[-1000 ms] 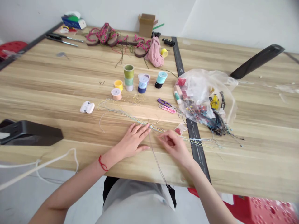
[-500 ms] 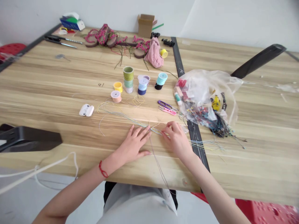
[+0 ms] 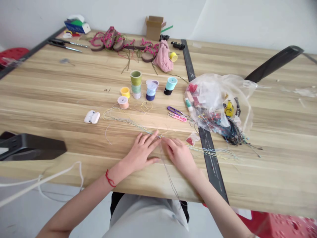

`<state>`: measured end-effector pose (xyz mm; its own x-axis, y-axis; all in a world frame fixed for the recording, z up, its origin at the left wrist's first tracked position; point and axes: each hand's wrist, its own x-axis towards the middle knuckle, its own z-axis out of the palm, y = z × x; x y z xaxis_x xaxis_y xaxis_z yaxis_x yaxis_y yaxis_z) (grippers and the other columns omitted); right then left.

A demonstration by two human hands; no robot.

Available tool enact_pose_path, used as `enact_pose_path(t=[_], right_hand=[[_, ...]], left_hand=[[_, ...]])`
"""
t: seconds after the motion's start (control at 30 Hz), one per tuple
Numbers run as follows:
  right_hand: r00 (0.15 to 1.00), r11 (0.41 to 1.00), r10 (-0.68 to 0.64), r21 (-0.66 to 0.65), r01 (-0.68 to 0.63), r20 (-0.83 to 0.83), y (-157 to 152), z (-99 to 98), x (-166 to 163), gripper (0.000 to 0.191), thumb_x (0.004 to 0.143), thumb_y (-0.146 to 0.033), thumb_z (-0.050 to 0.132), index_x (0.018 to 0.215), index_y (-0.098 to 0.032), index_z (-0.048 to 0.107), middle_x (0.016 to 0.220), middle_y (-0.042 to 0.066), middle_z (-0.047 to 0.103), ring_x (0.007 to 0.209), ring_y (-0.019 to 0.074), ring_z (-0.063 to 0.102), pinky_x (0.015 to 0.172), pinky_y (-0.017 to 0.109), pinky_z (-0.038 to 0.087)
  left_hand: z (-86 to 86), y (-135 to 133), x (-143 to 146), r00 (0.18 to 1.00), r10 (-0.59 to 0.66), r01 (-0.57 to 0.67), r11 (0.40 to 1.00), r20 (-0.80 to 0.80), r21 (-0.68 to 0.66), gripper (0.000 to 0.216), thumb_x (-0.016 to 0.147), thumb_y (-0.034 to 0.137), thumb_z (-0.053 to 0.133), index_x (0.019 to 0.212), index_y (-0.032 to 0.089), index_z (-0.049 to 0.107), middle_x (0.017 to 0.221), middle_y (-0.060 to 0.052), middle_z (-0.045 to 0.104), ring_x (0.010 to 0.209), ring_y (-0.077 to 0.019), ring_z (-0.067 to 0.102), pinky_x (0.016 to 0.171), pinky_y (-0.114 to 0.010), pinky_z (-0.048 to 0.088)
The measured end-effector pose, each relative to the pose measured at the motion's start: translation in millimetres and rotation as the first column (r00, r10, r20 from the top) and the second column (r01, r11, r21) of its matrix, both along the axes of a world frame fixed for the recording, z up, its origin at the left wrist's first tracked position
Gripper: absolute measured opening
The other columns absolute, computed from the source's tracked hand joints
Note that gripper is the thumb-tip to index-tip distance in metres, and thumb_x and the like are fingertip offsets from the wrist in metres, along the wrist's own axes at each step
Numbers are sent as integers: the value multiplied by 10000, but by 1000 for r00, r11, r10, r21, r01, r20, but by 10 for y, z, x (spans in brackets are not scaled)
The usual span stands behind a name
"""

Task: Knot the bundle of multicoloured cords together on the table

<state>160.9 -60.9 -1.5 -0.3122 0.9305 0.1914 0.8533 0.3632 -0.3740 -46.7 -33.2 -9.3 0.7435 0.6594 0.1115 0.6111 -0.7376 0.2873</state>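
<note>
Hands (image 3: 140, 152) (image 3: 182, 156): left splayed, right curled | fine, wispy threads (image 3: 133, 123) | wood-grain tabletop (image 3: 61, 92)

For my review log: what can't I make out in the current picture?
Threads, head view: the right hand covers part of them; whether it grips any is unclear.
Thread crossing beside the left hand, head view: too small to tell if it is knotted.
Plastic bag, head view: its hazy folds hide some contents.
Red plastic object at lower right, head view: cut off by the picture edge.
</note>
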Motion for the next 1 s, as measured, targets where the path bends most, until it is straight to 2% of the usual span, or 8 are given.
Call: enact_pose_path(t=[0.1, 0.2, 0.3, 0.37, 0.43, 0.53, 0.8, 1.0], right_hand=[[992, 1000, 31, -5, -31, 124, 33, -64, -14, 349, 997, -165, 399, 1280, -173, 603, 849, 74, 691, 789, 223, 617, 696, 318, 465], [984, 999, 45, 8, -48, 170, 47, -109, 9, 355, 1001, -172, 403, 1288, -154, 610, 841, 79, 693, 785, 224, 630, 694, 322, 481], [992, 999, 40, 20, -42, 118, 41, -126, 17, 331, 1013, -199, 402, 1260, -154, 618, 902, 88, 712, 829, 218, 649, 727, 319, 501], [997, 1000, 22, 17, -23, 72, 37, -129, 9, 298, 1014, -227, 420, 1212, -165, 633, 926, 87, 721, 847, 217, 659, 739, 317, 508], [1000, 1000, 8, 1, -8, 28, 39, -128, -5, 269, 1008, -259, 451, 1178, -176, 641, 939, 85, 724, 864, 220, 666, 748, 317, 515], [1000, 1000, -2, -27, 2, -14, 57, -128, -27, 270, 995, -321, 490, 1180, -189, 636, 939, 82, 718, 886, 231, 669, 765, 328, 527], [994, 996, -87, 8, 87, -62, 122, -168, -147, 420, 925, -435, 604, 1251, -170, 598, 1054, 104, 715, 969, 272, 658, 850, 389, 531], [988, 987, -154, 44, 154, 0, 120, -218, -190, 462, 934, -496, 559, 1240, -163, 655, 871, 100, 670, 831, 258, 634, 760, 372, 519]], left_hand=[[-28, 38, -22, 983, 99, -101, 995, 155, 6, 509, 975, 326, 524, 1438, 173, 378, 1553, -164, 348, 1330, -299, 444, 1089, -487, 390], [-62, 109, -90, 932, 243, -251, 968, 270, -7, 323, 985, 217, 484, 1304, 178, 458, 1315, -148, 548, 1232, -269, 532, 1011, -446, 461], [-72, 176, -161, 912, 339, -340, 940, 230, -39, 115, 978, 232, 522, 1078, 184, 550, 1035, -83, 628, 987, -249, 605, 866, -416, 497], [-66, 198, -184, 918, 356, -352, 934, 172, -57, 63, 973, 242, 547, 939, 191, 563, 935, -50, 631, 896, -233, 591, 806, -390, 476], [-58, 202, -183, 926, 355, -349, 935, 132, -64, 107, 969, 233, 562, 869, 194, 556, 898, -35, 629, 865, -220, 571, 779, -367, 448], [-58, 194, -162, 930, 353, -348, 936, 105, -56, 104, 962, 205, 571, 861, 192, 550, 889, -29, 628, 852, -212, 549, 765, -348, 415], [-72, 196, -156, 944, 308, -308, 951, 113, -19, 101, 963, 173, 566, 867, 186, 535, 881, -29, 625, 839, -204, 543, 754, -336, 393], [-84, 191, -165, 948, 298, -298, 954, 111, -17, 102, 961, 179, 567, 867, 186, 527, 887, -34, 627, 843, -209, 546, 752, -342, 397]])
